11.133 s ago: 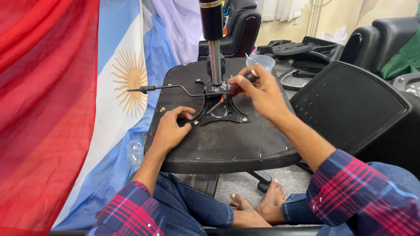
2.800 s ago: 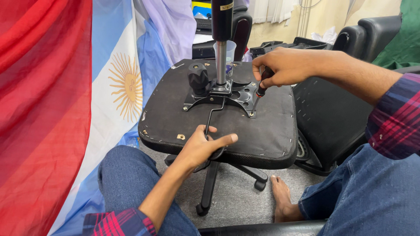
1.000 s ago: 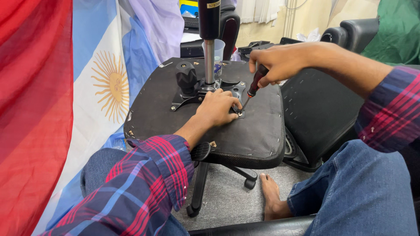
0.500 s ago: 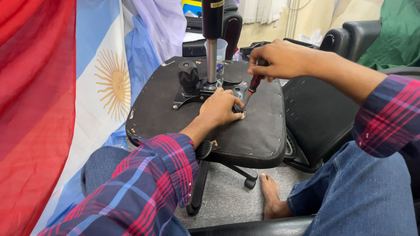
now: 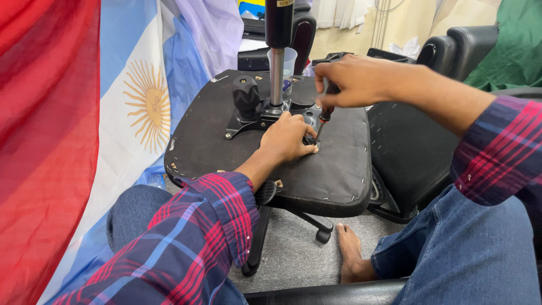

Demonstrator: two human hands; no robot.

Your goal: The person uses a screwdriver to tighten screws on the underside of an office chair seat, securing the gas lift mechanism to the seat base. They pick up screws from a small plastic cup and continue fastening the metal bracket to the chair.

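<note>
Gripping screwdriver (image 5: pixel 323 116) beside sun-emblem flag (image 5: pixel 144 101).

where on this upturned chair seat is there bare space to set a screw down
Bare fabric lies on the seat underside along the near-left edge, below the metal bracket, and on the right, past the screwdriver. The centre is crowded: left hand, right hand, gas cylinder, black knob.

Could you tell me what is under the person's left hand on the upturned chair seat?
The left hand rests on the seat underside beside the black metal bracket, at the screwdriver tip. Any screw or bracket arm beneath the palm is covered.
</note>
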